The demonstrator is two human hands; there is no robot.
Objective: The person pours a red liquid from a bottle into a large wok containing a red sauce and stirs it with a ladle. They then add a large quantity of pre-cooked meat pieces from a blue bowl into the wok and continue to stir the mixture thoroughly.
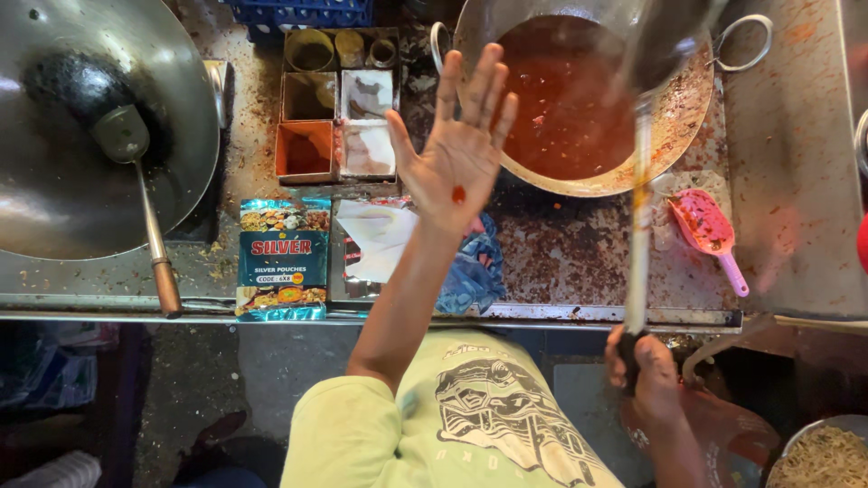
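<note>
Bench: a stained steel bench [579, 253] flecked with red spatter, seen from above; dark floor along the lower edge.
Left hand: the left hand [457, 149] is held palm up, fingers spread, gripping nothing, at centre frame just left of the pan; a red drop of sauce sits on the palm.
Right hand: the right hand [644, 366], at lower right, is closed round the end of a long ladle [640, 226] whose blurred bowl hangs over the pan at the top.
Ladle handling: likely stiff and fairly light, though the smeared shaft looks slippery (the far handle end seems the sound place to grip).
Pan: a wide two-handled pan [687, 126], upper right, holds red-brown sauce.
Wok: a large wok [181, 108], upper left, with a second ladle [127, 140] resting inside.
Spice tray: a tray of small compartments [339, 95], upper centre, with orange and pale powders.
Also: a printed pouch packet [283, 260], a pink scoop [710, 230], noodles [827, 456] at lower right.
</note>
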